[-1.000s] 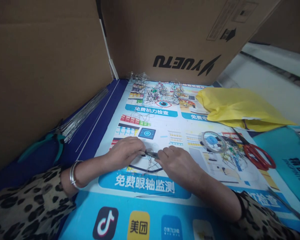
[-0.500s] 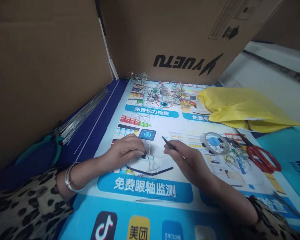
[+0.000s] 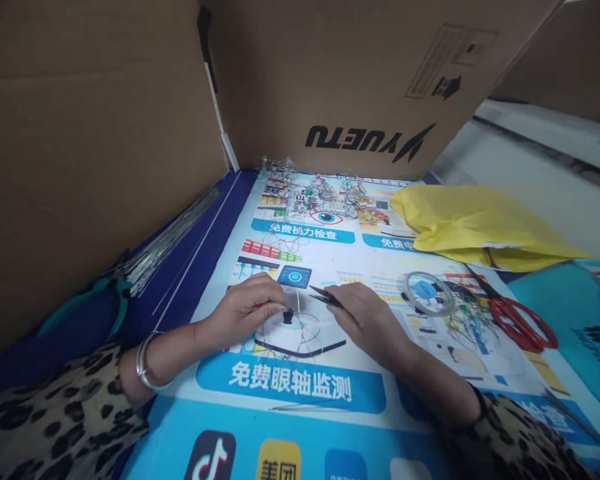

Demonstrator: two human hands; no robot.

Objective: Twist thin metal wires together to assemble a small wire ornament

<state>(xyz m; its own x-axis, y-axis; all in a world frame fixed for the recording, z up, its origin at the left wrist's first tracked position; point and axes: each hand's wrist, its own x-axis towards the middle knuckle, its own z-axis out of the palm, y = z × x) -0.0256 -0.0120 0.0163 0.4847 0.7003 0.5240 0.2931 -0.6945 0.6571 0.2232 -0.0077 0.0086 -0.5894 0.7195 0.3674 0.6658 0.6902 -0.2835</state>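
My left hand (image 3: 250,303) is closed in a pinch on a thin wire (image 3: 298,301), which curves out from the fingertips. Fine loops of wire with tiny beads (image 3: 307,337) hang or lie just below; I cannot tell which. Dark tweezers (image 3: 325,295) are held in my right hand (image 3: 373,323), points toward the left hand and slightly apart. Nothing shows between the tips. Beneath both hands is a printed poster (image 3: 260,420), with a few loose thin wires (image 3: 305,404) on it nearer me.
Cardboard walls (image 3: 340,73) stand behind and at left. Tangled beaded wires (image 3: 325,193) lie at the back. Straight wires (image 3: 173,237) and teal-handled pliers (image 3: 120,303) are left. At right are a clear spool (image 3: 427,293), red scissors (image 3: 523,323) and a yellow bag (image 3: 480,223).
The tweezers have moved left and turned toward my left hand, and their points now show apart. My left hand keeps its pinch at nearly the same place. The view has tilted slightly.
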